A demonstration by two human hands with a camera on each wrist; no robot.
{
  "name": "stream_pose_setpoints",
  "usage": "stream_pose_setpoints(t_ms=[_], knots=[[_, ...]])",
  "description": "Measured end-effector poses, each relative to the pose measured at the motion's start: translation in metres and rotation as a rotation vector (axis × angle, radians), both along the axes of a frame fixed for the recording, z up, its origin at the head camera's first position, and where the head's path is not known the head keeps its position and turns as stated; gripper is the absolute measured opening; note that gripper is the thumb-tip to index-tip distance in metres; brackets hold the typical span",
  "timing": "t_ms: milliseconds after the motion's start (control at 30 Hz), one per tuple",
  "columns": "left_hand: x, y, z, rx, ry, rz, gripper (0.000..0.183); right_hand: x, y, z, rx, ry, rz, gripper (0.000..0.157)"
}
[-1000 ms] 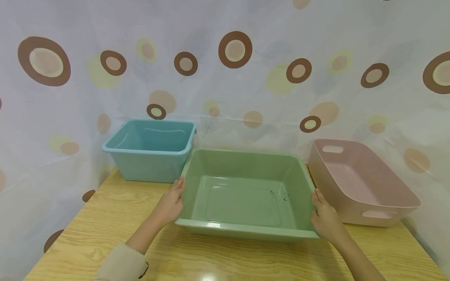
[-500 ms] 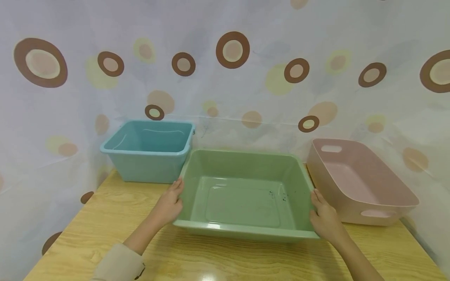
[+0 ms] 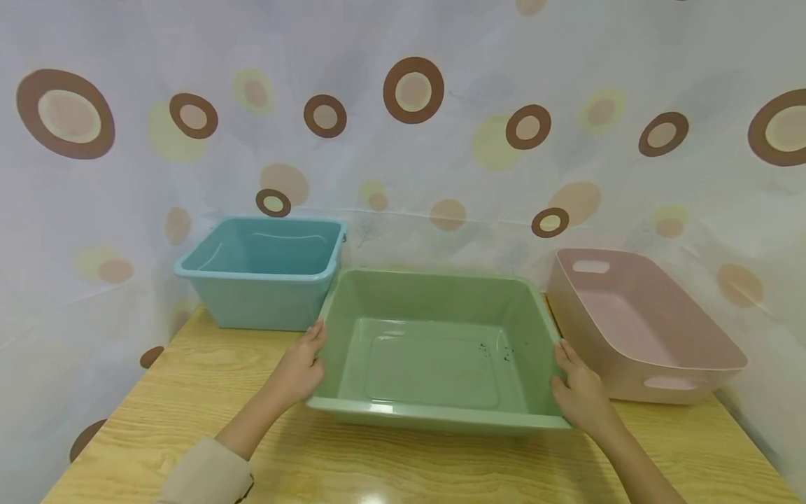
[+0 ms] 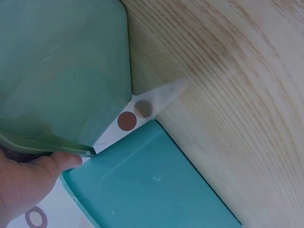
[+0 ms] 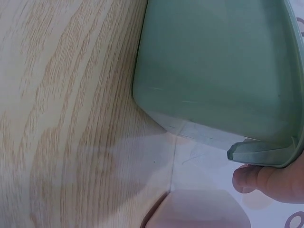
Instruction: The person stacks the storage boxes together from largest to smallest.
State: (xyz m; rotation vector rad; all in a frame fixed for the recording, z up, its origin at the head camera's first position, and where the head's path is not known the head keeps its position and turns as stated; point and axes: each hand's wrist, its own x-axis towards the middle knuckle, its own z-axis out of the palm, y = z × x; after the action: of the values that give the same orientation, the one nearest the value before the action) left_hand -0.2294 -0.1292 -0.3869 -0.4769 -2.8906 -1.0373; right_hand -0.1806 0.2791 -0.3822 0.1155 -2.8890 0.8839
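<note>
— shifted a touch leftward and nearer since a second ago, the shallow green plastic tub [image 3: 434, 350]; same for both hands riding with it.

— agreed; left hand [image 3: 301, 367] laid against the tub's left wall, fingers fairly straight along the rim, thumb tucked under the lip in the left wrist view; pressing rather than wrapping.

— right hand [image 3: 582, 392] likewise flat on the right wall, a fingertip showing under the rim from the right wrist camera; no curl round anything visible.

— so squeezed between two palms; sitting on or just off the pale wooden tabletop [image 3: 208, 392]; hard to tell which from these views.

— location: middle of the table, between the deeper teal plastic bin [image 3: 258, 280] at back left and the pink oblong basket with slot handles [image 3: 642, 329] on the right; near corner of the teal bin just beside the tub's left wall.

— nothing inside the tub but a few dark specks on its floor; spotted curtain [image 3: 415, 140] hanging behind all three.

— step in hand, by judgement: repositioning the green tub, mid-slide or mid-lift.

— next move probably calls for even pressure from both sides, level carriage, and clearance from the teal bin's corner; uneven push likely to twist the tub.
</note>
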Motion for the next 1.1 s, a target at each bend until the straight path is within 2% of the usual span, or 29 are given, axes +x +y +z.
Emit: stream_pose_setpoints(t_ms=[333, 533, 667, 767, 933, 1100], knots=[[0.000, 0.000, 0.000, 0.004, 0.001, 0.000, 0.052, 0.000, 0.000, 0.002, -0.005, -0.004, -0.005, 0.055], [0.002, 0.003, 0.003, -0.089, 0.039, -0.007, 0.052, 0.001, 0.001, 0.001, -0.065, -0.019, -0.019, 0.055], [0.004, 0.007, 0.006, -0.197, 0.133, -0.011, 0.048, 0.004, 0.002, -0.001, -0.171, -0.004, -0.092, 0.051], [0.005, 0.009, 0.009, -0.244, 0.209, -0.003, 0.043, 0.008, 0.002, -0.002, -0.234, 0.029, -0.161, 0.047], [0.004, 0.011, 0.011, -0.259, 0.299, 0.006, 0.040, 0.014, 0.004, -0.004, -0.268, 0.092, -0.258, 0.042], [0.001, 0.014, 0.013, -0.252, 0.364, -0.042, 0.039, 0.020, 0.010, -0.004, -0.297, 0.195, -0.349, 0.036]])
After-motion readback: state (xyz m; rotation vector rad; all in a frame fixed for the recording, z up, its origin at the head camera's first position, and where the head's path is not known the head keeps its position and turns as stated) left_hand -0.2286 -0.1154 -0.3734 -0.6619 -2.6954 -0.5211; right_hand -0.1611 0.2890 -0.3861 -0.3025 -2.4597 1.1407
